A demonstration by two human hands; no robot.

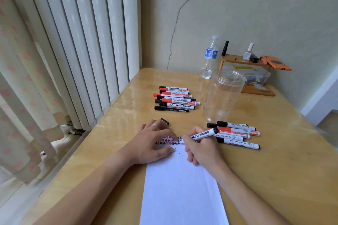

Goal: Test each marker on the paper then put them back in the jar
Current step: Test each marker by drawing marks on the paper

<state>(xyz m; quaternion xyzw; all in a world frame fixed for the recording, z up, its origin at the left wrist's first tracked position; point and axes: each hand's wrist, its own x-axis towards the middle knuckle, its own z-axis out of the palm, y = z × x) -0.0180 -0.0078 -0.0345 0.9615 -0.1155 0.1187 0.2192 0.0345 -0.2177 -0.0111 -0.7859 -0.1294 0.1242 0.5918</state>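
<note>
With the right hand [201, 149] pinching a black marker [204, 134] tip-down at the paper's [181, 184] far edge and the left hand [153, 141] spread flat there, a stroke could overrun onto the tabletop [274, 170] short of the empty jar [222, 97].

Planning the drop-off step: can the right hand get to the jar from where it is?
Probably yes. The jar stands open-topped just beyond the right hand, only the nearer markers lying flat between; the hand grips a marker though.
</note>
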